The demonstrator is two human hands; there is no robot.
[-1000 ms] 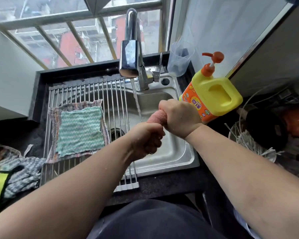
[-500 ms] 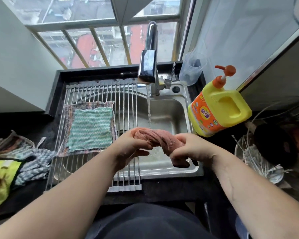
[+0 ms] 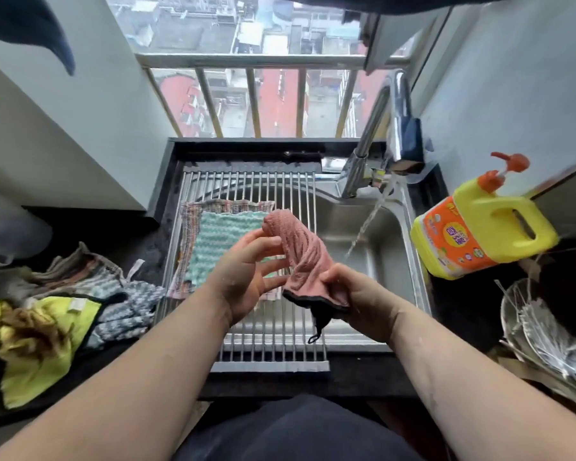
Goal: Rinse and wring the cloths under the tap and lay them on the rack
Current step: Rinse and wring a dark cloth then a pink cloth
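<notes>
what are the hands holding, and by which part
A twisted pink cloth: right hand pinches its lower, dark-edged end; left hand, fingers straight, touches its upper part.

Both bare forearms reach in from the lower edge, the left from 7 o'clock and the right from 5 o'clock, meeting near the middle. The left hand (image 3: 246,274) is turned palm toward 3 o'clock, fingers straight and spread, thumb and forefinger tips touching the upper part of the twisted cloth (image 3: 300,247). The right hand (image 3: 353,301), just beside it at 4 o'clock, has its fingers curled, pinching the cloth's lower end.
</notes>
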